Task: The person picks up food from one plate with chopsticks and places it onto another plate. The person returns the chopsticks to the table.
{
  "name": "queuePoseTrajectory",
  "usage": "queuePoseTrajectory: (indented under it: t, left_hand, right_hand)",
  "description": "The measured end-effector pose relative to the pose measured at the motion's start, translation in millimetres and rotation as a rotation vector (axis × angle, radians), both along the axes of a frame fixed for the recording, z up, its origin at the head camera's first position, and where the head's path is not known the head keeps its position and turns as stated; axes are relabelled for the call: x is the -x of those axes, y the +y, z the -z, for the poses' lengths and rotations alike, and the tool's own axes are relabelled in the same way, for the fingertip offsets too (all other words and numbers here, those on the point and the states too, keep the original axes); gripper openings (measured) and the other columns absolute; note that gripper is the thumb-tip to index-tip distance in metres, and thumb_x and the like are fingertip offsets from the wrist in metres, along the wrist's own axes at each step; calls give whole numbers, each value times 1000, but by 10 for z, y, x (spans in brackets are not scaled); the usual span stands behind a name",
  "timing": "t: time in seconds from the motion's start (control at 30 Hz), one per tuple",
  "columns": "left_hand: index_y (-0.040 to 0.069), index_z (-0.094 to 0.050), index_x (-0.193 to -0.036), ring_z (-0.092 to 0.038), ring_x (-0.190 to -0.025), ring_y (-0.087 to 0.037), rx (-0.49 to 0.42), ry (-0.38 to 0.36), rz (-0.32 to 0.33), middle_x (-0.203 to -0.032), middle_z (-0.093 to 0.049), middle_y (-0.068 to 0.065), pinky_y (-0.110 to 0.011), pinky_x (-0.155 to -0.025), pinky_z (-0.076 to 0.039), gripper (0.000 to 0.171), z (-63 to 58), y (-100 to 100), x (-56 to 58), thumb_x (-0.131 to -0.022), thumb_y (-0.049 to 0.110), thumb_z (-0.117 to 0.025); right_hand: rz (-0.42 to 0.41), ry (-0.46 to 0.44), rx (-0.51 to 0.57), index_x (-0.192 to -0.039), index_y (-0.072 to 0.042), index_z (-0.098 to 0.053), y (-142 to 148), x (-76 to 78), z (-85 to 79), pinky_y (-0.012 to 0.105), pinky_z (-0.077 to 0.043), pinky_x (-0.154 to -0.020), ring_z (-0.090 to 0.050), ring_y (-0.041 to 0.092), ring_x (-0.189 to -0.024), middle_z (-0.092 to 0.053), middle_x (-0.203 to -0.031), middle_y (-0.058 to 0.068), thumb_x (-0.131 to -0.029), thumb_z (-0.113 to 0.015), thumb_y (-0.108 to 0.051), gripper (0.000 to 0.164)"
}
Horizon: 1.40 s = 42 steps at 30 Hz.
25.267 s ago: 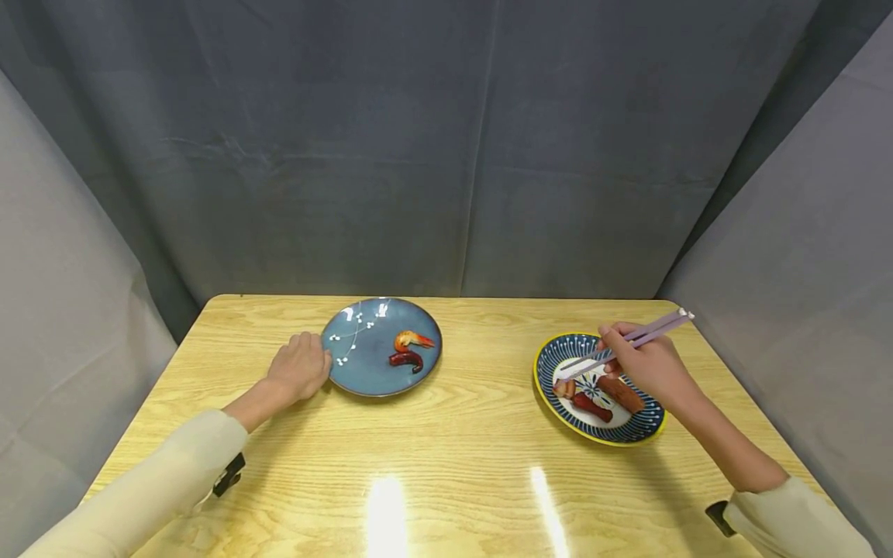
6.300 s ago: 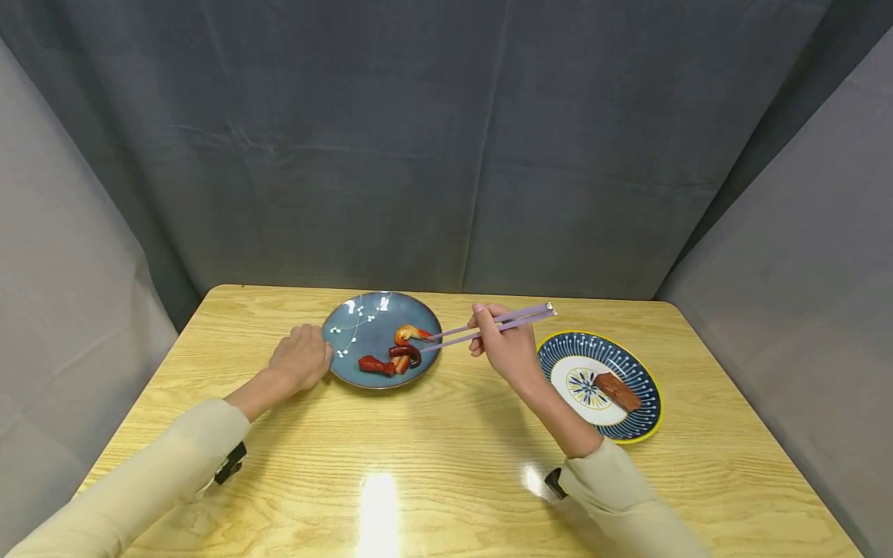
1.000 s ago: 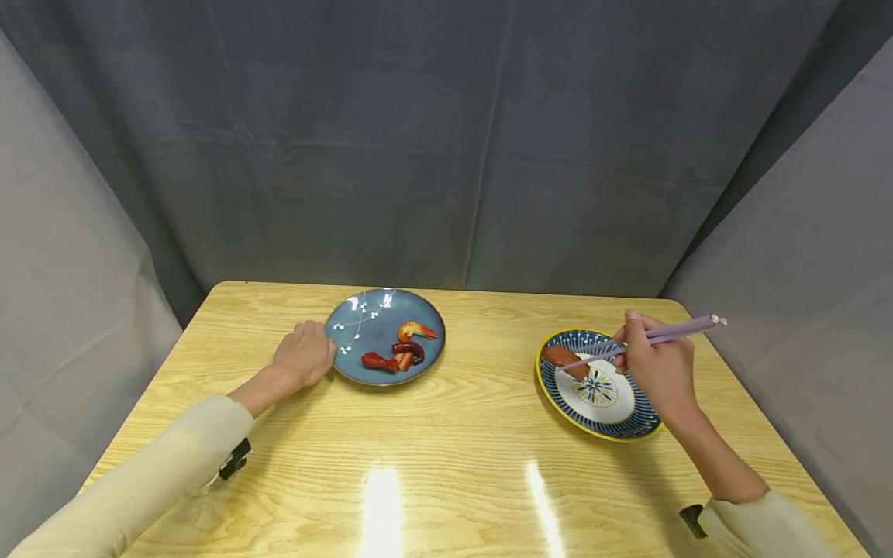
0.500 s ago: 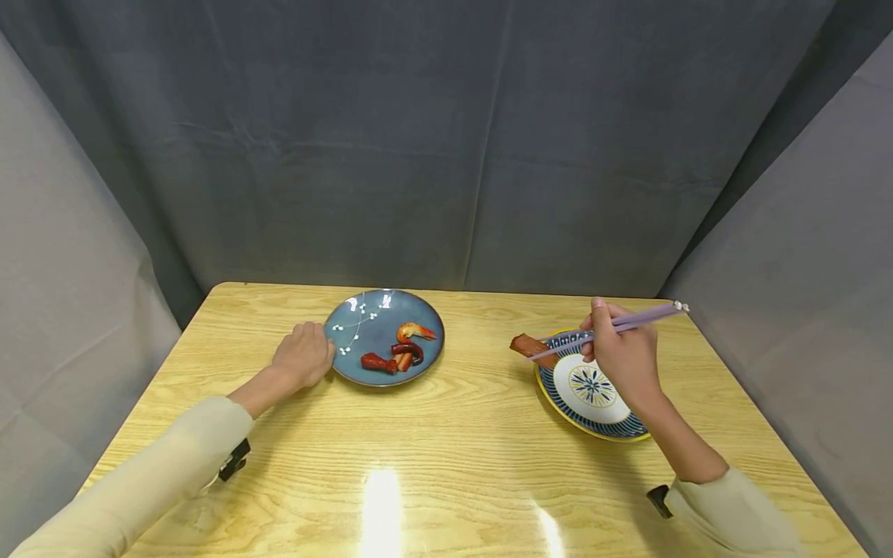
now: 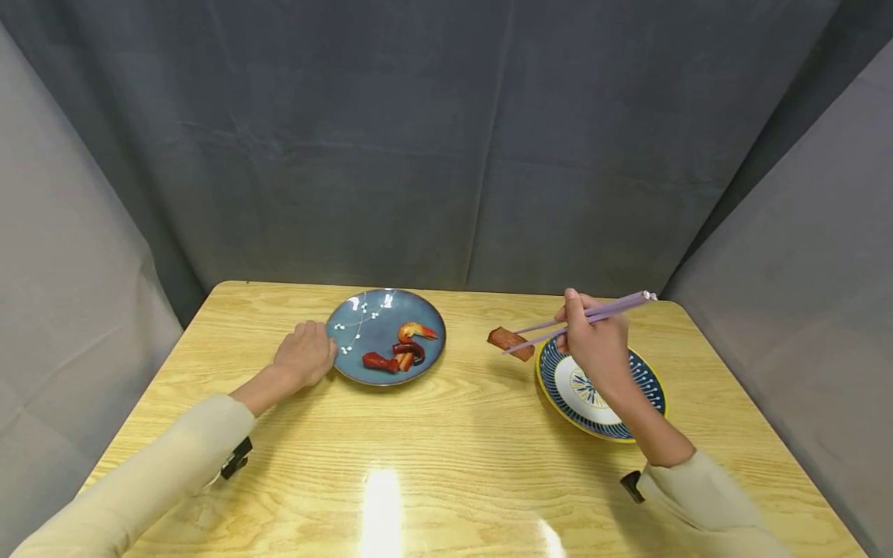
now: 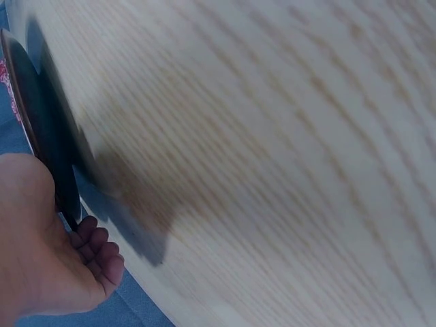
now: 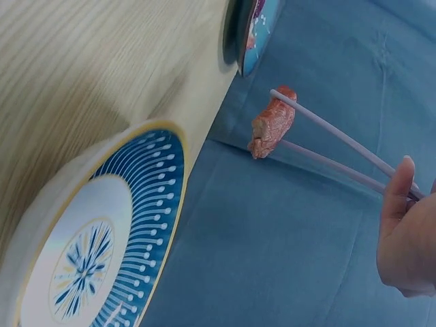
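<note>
My right hand (image 5: pixel 596 341) grips a pair of lilac chopsticks (image 5: pixel 614 307), whose tips pinch a reddish-brown piece of meat (image 5: pixel 512 343). In the right wrist view the meat (image 7: pixel 274 126) hangs in the air between the two chopsticks, past the rim of the patterned plate (image 7: pixel 153 204). My left hand (image 5: pixel 304 355) holds the near-left rim of a blue plate (image 5: pixel 377 325); the left wrist view has curled fingers (image 6: pixel 102 255) at that rim. On the blue plate lie a shrimp (image 5: pixel 417 332), a dark red curled piece (image 5: pixel 412 353), a pale-and-red strip (image 5: pixel 404 362) and a red chunk (image 5: pixel 380 362).
A blue-and-white plate with a yellow rim (image 5: pixel 586 422) stands at the right, partly under my right hand and forearm. Both plates rest on a wooden table (image 5: pixel 446 449). Grey curtains (image 5: pixel 446 155) close off the back and sides.
Over the last second the meat has been lifted off the patterned plate in the chopsticks and carried left, past its rim. The left hand has stayed at the blue plate.
</note>
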<state>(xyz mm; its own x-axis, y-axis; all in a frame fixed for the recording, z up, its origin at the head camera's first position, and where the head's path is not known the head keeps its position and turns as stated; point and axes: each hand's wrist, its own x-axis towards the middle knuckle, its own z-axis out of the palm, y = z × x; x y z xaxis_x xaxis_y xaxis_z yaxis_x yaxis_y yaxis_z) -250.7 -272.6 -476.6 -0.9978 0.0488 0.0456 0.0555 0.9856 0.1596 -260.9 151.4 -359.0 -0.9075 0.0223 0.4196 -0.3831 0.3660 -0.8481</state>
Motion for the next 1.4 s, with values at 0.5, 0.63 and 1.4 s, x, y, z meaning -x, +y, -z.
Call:
queuePoseTrajectory:
  t: [0.5, 0.63, 1.4]
  left_hand:
    - [-7, -47, -91, -45, -80, -31, -4, 7, 8, -84, -42, -16, -46, -67, -47, 30, -8, 21, -7, -102, 19, -38]
    - [-7, -47, -91, -45, -80, -31, -2, 2, 4, -84, -41, -15, -45, -67, -46, 30, -7, 26, -10, -102, 19, -37]
    - [-6, -47, -90, -45, -79, -31, 21, -2, -3, -84, -41, -15, -46, -68, -47, 29, -32, 24, -8, -102, 19, -39]
  right_hand:
    - [-92, 38, 68, -75, 17, -61, -446, 1, -131, 27, -49, -39, -56, 14, -39, -57, -61, 32, -104, -49, -9, 41]
    - [-102, 39, 60, -75, 17, -61, -530, 18, -126, 29, -50, -39, -56, 13, -40, -58, -62, 32, -104, -49, -8, 40]
    - [-178, 117, 80, -70, 3, -63, -1081, 390, 226, 35, -48, -36, -56, 20, -37, -58, -49, 12, -104, -52, -21, 44]
